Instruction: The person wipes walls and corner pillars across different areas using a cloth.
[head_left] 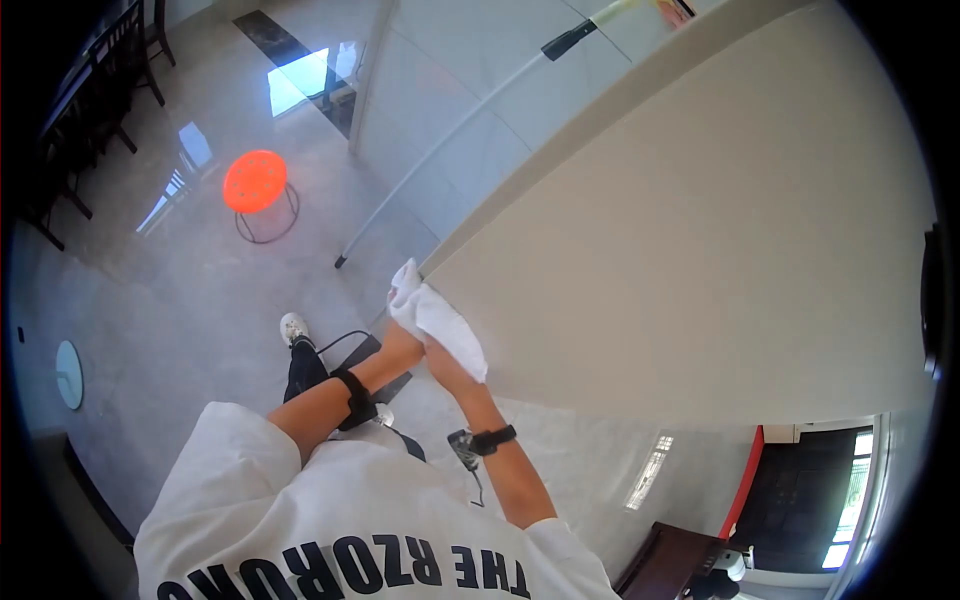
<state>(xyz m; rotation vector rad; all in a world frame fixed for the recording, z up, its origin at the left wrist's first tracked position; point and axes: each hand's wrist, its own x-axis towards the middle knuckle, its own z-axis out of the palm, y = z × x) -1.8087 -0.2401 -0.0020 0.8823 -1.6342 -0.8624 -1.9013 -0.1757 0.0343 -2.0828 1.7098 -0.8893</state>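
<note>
A white cloth [448,325] is bunched at the lower corner of a large beige panel or wall [700,230]. My left hand [401,343] is closed on the cloth's left part, its fingers mostly covered by it. Beside it my right hand [446,366] holds the cloth's lower right part, its fingers partly hidden beneath the fabric. The two hands are close together, and the cloth touches the panel's edge. Both wrists wear black straps.
An orange round stool [256,182] stands on the shiny floor at upper left. A long white pole [440,150] leans against the tiled wall. Dark chairs [110,90] are at far left, a dark wooden table [670,565] at lower right.
</note>
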